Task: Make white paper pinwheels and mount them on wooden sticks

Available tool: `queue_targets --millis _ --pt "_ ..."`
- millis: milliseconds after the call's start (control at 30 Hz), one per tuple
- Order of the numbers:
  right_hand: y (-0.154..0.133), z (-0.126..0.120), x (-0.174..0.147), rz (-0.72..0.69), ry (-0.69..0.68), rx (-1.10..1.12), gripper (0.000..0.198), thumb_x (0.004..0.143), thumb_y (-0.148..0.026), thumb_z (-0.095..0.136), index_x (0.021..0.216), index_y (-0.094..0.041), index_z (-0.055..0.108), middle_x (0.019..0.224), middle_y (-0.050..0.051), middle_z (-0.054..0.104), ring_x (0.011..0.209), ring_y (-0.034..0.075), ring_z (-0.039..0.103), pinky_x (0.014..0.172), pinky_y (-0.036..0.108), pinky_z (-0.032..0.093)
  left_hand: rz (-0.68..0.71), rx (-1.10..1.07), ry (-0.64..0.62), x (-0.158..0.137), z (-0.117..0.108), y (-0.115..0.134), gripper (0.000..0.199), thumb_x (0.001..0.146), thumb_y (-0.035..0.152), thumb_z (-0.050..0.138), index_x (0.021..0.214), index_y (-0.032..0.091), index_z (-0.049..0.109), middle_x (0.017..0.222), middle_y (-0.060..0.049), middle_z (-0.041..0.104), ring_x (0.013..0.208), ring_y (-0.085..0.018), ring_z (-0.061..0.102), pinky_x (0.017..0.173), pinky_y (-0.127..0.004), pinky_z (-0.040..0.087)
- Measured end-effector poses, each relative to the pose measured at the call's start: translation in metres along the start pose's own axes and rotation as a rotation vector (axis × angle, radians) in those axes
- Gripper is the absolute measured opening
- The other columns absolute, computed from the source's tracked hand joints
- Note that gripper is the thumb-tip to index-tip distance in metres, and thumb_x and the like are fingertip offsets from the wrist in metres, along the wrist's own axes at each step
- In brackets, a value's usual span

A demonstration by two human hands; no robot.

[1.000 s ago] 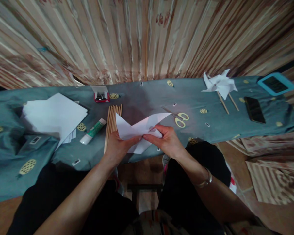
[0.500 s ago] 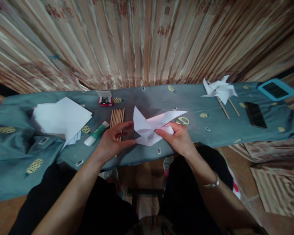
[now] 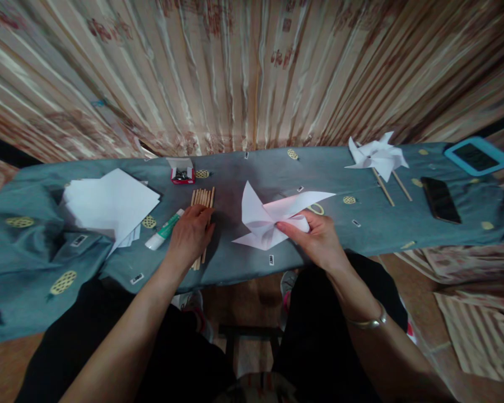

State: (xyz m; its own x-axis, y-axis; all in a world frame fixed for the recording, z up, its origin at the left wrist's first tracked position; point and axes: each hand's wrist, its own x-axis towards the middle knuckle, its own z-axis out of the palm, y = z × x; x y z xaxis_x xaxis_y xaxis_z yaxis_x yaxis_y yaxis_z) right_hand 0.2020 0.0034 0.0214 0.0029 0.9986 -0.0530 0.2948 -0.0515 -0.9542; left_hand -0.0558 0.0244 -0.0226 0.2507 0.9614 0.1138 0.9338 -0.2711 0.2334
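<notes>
I count two hands, a left hand (image 3: 192,235) and a right hand (image 3: 317,232), and one bracelet (image 3: 373,323). There's one paper pinwheel (image 3: 258,226) in front; further off, two rods (image 3: 383,187) show under folded blades (image 3: 380,155) that overlap too much for me to tally. The wooden sticks (image 3: 200,197) number several, partly covered, and the paper sheets (image 3: 111,202) several too. Then one glue stick (image 3: 164,230), one red box (image 3: 182,180), one scissor loop (image 3: 320,207), one phone (image 3: 441,200), one blue-framed device (image 3: 477,157) and two shoes (image 3: 194,302).

Left hand (image 3: 192,234) palm down, fingers (image 3: 204,215) curled, right hand (image 3: 319,239) pinching, thumb (image 3: 292,231) on top, forearms (image 3: 128,322) angled inward
</notes>
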Motion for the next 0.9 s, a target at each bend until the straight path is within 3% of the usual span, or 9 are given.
queue_targets --millis 167,300,533,733,833,900 --pt "0.002 -0.006 -0.002 -0.024 0.013 -0.015 0.017 0.066 -0.034 0.074 0.074 -0.019 0.072 0.067 0.001 0.072 0.056 0.013 0.059 0.053 0.026 0.046 -0.011 0.005 0.004 0.001 0.002 0.002 0.032 0.085 0.016 0.048 0.115 0.012 0.061 0.110 -0.015 0.064 0.105 -0.028 0.061 0.091 -0.038 0.049" --pt "0.002 -0.009 -0.004 -0.044 0.024 -0.018 0.016 0.067 -0.034 0.074 0.074 -0.019 0.072 0.068 0.001 0.072 0.057 0.014 0.060 0.054 0.027 0.046 -0.055 0.014 -0.035 0.002 -0.001 0.007 0.036 0.085 0.015 0.047 0.119 0.011 0.059 0.111 -0.016 0.065 0.098 -0.029 0.065 0.082 -0.037 0.051" --pt "0.002 -0.010 -0.008 -0.086 -0.007 -0.047 0.016 0.071 -0.034 0.073 0.080 -0.020 0.074 0.071 0.001 0.073 0.061 0.015 0.061 0.057 0.027 0.048 -0.093 0.021 -0.073 0.005 0.000 0.009 0.029 0.084 0.018 0.047 0.105 0.012 0.066 0.097 -0.013 0.069 0.086 -0.027 0.068 0.072 -0.033 0.050" --pt "0.005 -0.008 -0.015 -0.199 -0.143 -0.143 0.018 0.081 -0.032 0.067 0.096 -0.024 0.074 0.087 0.002 0.074 0.075 0.017 0.066 0.068 0.031 0.053 -0.136 -0.594 -0.056 -0.005 -0.001 0.024 0.021 0.076 0.028 0.056 0.088 0.020 0.072 0.084 -0.005 0.072 0.076 -0.022 0.068 0.072 -0.031 0.052" --pt "0.008 -0.006 -0.019 -0.337 -0.147 -0.294 0.015 0.085 -0.032 0.064 0.093 -0.024 0.073 0.088 0.003 0.074 0.081 0.018 0.067 0.076 0.034 0.054 -0.210 -0.936 -0.080 -0.016 -0.005 0.037 0.017 0.072 0.034 0.063 0.080 0.021 0.072 0.084 -0.005 0.073 0.080 -0.023 0.068 0.074 -0.032 0.054" --pt "0.008 -0.006 -0.022 -0.452 -0.121 -0.372 0.014 0.088 -0.029 0.061 0.092 -0.024 0.073 0.090 0.004 0.075 0.086 0.019 0.067 0.081 0.036 0.053 -0.273 -1.096 -0.088 -0.023 -0.006 0.045 0.017 0.071 0.035 0.067 0.079 0.021 0.072 0.078 -0.004 0.071 0.072 -0.021 0.066 0.067 -0.030 0.054"
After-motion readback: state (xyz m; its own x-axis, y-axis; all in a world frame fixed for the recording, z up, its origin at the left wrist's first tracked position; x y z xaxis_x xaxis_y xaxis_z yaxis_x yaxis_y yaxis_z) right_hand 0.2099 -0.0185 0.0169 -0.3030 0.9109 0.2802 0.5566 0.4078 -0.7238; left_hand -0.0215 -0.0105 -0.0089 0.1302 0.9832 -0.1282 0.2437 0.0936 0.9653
